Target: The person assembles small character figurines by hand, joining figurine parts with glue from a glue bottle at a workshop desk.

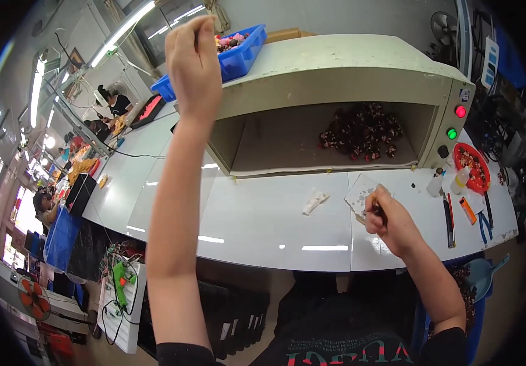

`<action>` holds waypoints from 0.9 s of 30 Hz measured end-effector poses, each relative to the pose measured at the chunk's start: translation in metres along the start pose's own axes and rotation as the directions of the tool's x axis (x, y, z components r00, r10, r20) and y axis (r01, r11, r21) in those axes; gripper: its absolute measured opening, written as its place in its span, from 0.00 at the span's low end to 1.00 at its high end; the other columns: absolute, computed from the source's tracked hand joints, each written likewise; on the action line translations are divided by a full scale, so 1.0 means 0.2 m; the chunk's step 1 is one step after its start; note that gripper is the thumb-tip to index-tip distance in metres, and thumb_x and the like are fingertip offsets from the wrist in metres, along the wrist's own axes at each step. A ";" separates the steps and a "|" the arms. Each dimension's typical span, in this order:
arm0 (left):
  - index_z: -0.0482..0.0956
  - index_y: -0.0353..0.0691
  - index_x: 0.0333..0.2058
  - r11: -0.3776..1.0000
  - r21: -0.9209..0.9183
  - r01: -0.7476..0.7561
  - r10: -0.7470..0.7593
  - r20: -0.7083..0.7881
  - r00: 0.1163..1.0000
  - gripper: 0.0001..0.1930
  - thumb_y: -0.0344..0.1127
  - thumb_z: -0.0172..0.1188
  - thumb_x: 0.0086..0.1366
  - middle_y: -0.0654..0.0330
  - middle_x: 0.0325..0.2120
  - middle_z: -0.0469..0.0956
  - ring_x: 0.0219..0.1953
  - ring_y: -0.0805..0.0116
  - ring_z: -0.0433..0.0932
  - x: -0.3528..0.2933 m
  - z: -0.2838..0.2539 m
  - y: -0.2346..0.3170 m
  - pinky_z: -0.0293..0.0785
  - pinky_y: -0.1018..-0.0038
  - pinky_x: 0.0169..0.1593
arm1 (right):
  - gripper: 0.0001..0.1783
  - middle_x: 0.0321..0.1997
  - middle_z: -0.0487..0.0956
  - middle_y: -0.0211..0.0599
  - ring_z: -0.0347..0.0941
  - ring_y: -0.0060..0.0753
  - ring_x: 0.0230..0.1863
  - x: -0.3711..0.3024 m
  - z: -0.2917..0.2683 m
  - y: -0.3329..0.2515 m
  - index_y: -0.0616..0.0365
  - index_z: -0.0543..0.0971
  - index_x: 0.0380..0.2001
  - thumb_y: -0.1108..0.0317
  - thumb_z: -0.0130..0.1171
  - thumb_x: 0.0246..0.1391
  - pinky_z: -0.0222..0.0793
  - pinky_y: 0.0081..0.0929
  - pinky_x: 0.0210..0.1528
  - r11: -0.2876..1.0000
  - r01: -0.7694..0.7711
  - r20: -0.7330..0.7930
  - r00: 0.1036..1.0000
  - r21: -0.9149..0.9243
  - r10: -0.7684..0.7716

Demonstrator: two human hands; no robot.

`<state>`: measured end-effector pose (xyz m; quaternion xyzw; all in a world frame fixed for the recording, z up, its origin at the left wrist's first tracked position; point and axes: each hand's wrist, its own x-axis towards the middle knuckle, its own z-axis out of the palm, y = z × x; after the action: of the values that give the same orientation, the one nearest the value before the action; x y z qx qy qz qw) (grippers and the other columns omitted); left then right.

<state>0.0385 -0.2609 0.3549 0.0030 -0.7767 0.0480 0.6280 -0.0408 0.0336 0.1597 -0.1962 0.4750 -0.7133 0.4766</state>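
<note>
My left hand (pixel 193 67) is raised high, in front of a blue plastic tray (pixel 243 58) holding small pink, red and brown pieces. Its fingers are pressed together, and whatever they may hold is hidden. Low over the white table (pixel 269 222), my right hand (pixel 392 223) is closed around a small dark brown piece (pixel 379 212), only partly visible. Beside that hand lies a stained sheet of paper (pixel 358 190). A heap of small dark brown and pinkish pieces (pixel 363 129) rests inside the open-fronted cream metal box (pixel 330 79) behind it.
A crumpled tissue (pixel 316 202) lies mid-table. At the right are a red tray (pixel 479 178), small bottles (pixel 460 181), an orange cutter (pixel 467 210) and blue-handled pliers (pixel 485 227). A blue scoop (pixel 481 277) sits below the table edge. Several people work at the far left.
</note>
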 end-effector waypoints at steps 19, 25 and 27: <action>0.70 0.37 0.50 0.571 -0.335 0.750 -0.300 0.765 0.570 0.20 0.31 0.57 0.59 0.53 0.47 0.72 0.50 0.59 0.70 -1.39 0.21 1.10 0.64 0.69 0.54 | 0.19 0.40 0.72 0.33 0.66 0.15 0.36 -0.11 -0.48 0.40 0.58 0.66 0.55 0.65 0.41 0.63 0.64 0.16 0.44 0.939 0.206 0.011 0.977 -0.275 -0.211; 0.68 0.35 0.52 0.049 -0.305 0.951 -0.371 0.879 0.301 0.19 0.30 0.54 0.62 0.55 0.45 0.72 0.49 0.66 0.71 -1.64 0.23 1.21 0.66 0.71 0.53 | 0.20 0.46 0.73 0.38 0.71 0.24 0.46 -0.09 -0.53 0.59 0.63 0.64 0.55 0.76 0.48 0.59 0.68 0.21 0.51 0.971 0.176 -0.039 0.982 -0.159 -0.184; 0.67 0.34 0.52 -0.163 -0.262 0.951 -0.315 0.927 0.201 0.18 0.28 0.53 0.63 0.55 0.44 0.73 0.46 0.68 0.73 -1.64 0.26 1.20 0.68 0.73 0.51 | 0.20 0.48 0.73 0.39 0.71 0.25 0.47 -0.07 -0.54 0.60 0.64 0.63 0.54 0.77 0.49 0.58 0.68 0.22 0.51 0.969 0.212 -0.071 0.972 -0.125 -0.222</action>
<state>0.0408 -0.0438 0.0061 0.1180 -0.6578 -0.7284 0.1511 -0.0547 0.0871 0.0066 -0.2441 0.5111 -0.7400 0.3628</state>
